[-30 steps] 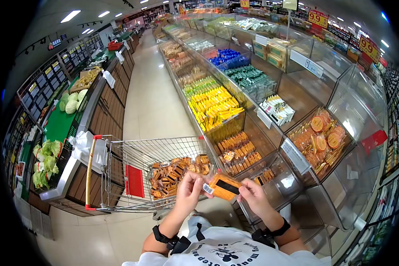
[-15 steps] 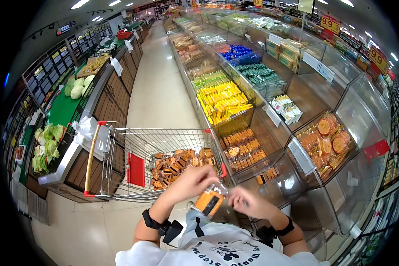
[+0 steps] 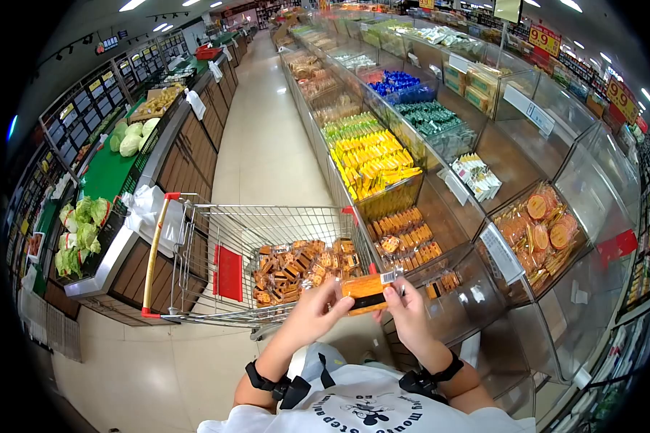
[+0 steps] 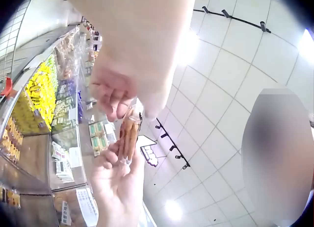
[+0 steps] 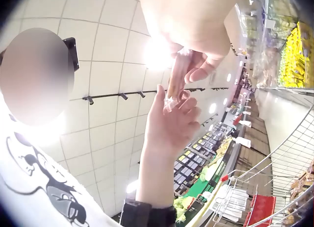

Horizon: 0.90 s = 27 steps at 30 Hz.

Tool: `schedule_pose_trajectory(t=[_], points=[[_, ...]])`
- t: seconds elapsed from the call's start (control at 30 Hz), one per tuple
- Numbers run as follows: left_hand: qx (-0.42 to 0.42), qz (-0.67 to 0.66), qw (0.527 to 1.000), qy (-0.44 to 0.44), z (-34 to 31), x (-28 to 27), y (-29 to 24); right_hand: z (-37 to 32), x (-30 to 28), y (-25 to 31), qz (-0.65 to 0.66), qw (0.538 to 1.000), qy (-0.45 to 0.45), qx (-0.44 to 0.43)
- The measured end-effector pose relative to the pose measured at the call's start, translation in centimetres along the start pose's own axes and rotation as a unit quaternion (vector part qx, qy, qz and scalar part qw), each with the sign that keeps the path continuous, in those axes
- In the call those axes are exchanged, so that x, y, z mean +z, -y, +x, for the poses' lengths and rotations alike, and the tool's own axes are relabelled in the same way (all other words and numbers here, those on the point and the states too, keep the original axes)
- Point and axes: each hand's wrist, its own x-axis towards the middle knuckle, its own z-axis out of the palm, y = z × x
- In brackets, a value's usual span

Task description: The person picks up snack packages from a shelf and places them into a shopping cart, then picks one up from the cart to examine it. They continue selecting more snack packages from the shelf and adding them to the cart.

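Observation:
In the head view, a clear-wrapped packet of orange-brown biscuits [image 3: 365,290] with a black label is held level over the near end of the shopping cart. My left hand [image 3: 313,312] pinches its left end. At the right end, beside a barcode, my right hand [image 3: 410,315] pinches it between thumb and fingers. Edge-on in the left wrist view, the biscuit packet [image 4: 129,134] shows stacked layers between both hands. The right wrist view also has the wrapped packet [image 5: 177,80] spanning the hands.
The cart [image 3: 267,216] holds many similar packets [image 3: 296,268] and has a red panel [image 3: 228,273]. To the right run clear-walled bins with yellow packets [image 3: 372,162], biscuit packets [image 3: 404,238] and round orange snacks [image 3: 538,225]. A vegetable counter [image 3: 112,268] lines the left.
The packet has been turned: its barcode end was on the left and is now on the right. My right hand came off it midway and grips it again.

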Motion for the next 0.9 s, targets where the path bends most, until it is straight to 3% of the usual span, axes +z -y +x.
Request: schedule_pose_trajectory(t=[0.2, 0.3, 0.33, 0.43, 0.57, 0.73, 0.83, 0.9], points=[[0.073, -0.088, 0.993, -0.014, -1.2, -2.3, 0.1, -0.1, 3.5, 0.9, 0.002, 0.999, 0.008, -0.042], [0.073, -0.056, 0.994, -0.052, -1.6, -3.9, -0.2, 0.1, 4.8, 0.7, -0.018, 0.997, 0.036, -0.062], [0.123, 0.014, 0.986, -0.108, -1.7, -4.2, 0.1, 0.1, 5.3, 0.5, -0.023, 0.997, 0.036, -0.061], [0.158, 0.131, 0.966, -0.155, -2.3, -5.9, 0.4, 0.5, 7.1, -0.3, -0.049, 0.997, 0.029, -0.059], [0.143, 0.156, 0.966, -0.149, -3.1, -9.1, 1.6, 1.4, 9.9, -1.3, -0.093, 0.993, 0.036, -0.057], [0.163, -0.012, 0.983, -0.087, -3.8, -12.6, 4.1, 2.5, 13.5, -1.8, 0.010, 0.997, 0.072, -0.013], [0.111, -0.104, 0.986, -0.072, -4.7, -14.0, 5.9, 3.0, 15.4, -2.9, 0.036, 0.997, 0.073, 0.008], [0.101, -0.088, 0.990, -0.054, -5.1, -15.3, 7.1, 3.3, 16.7, -3.8, 0.010, 0.999, 0.054, 0.000]])
